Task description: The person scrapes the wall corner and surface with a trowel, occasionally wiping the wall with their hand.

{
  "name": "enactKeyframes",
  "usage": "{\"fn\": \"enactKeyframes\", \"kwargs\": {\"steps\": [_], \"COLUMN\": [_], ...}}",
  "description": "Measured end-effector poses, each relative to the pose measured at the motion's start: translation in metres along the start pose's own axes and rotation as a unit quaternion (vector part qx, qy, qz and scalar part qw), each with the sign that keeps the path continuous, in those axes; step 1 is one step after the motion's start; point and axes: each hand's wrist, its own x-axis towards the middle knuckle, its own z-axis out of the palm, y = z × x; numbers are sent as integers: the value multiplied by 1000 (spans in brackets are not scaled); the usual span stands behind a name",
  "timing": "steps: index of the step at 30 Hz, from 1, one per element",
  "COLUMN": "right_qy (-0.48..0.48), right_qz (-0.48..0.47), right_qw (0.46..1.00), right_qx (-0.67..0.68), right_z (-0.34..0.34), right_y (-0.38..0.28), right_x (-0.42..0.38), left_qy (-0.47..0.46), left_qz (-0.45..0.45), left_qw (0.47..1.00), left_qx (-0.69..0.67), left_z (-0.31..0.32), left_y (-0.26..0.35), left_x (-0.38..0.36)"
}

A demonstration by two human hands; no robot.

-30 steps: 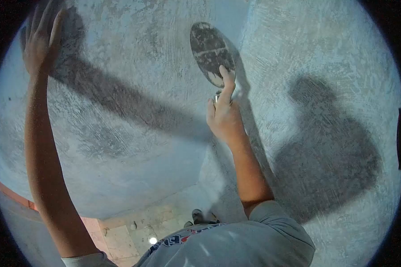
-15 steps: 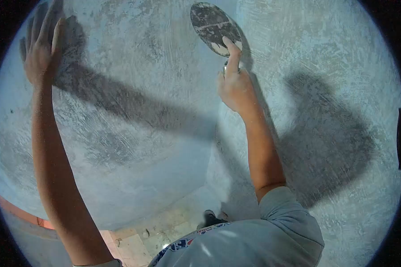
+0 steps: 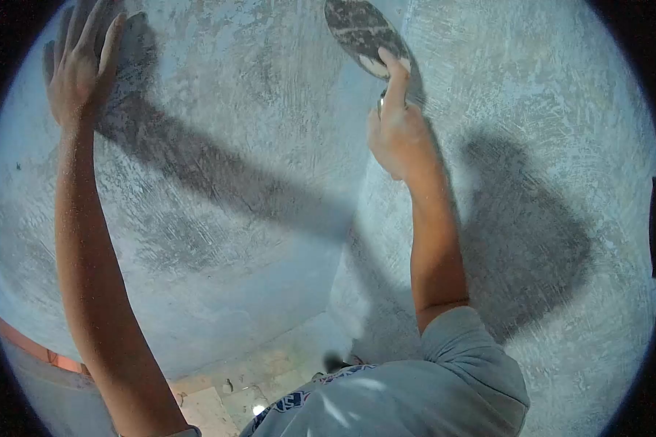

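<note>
My right hand [image 3: 402, 131] is closed round the handle of an oval trowel [image 3: 363, 33], its index finger stretched along the blade. The blade is dark with pale smears and lies at the inner corner where two walls meet. At the upper left, my left hand [image 3: 82, 76] rests with spread fingers against the left wall [image 3: 219, 95] and holds nothing. Both walls carry grey-white, streaky plaster.
The right wall [image 3: 547, 95] stands close beside my right arm. Shadows of my arms and head fall across both walls. Low in view are a pale floor [image 3: 204, 408] with small bits on it and an orange-red strip [image 3: 40, 349] at the lower left.
The trowel and my right hand have moved slightly up and to the right in view. My left hand also appears a little further right and higher, its fingers still spread.
</note>
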Motion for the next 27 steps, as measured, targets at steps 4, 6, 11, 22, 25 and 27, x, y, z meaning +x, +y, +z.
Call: {"fn": "enactKeyframes", "kwargs": {"steps": [4, 6, 11, 22, 25, 27], "right_qy": [-6, -15, 7, -18, -22, -18], "right_qz": [-5, 7, 0, -5, 20, 26], "right_qw": [998, 996, 1000, 998, 998, 998], "right_qx": [58, 82, 22, 65, 53, 54], "right_z": [52, 69, 25, 63, 26, 4], "right_y": [37, 43, 16, 40, 17, 3], "right_x": [-57, -77, -15, -72, -31, 1], "left_qy": [-206, -205, -2, -6, -10, -17], "left_qz": [-107, -99, -6, -11, -4, -10], "left_qw": [972, 974, 1000, 1000, 1000, 1000], "left_qx": [-18, -9, 13, 16, 19, 14], "left_z": [-43, -43, -8, -9, -6, -8], "left_y": [31, 30, 8, 10, 7, 10], "left_x": [34, 31, 5, 4, 2, 2]}}
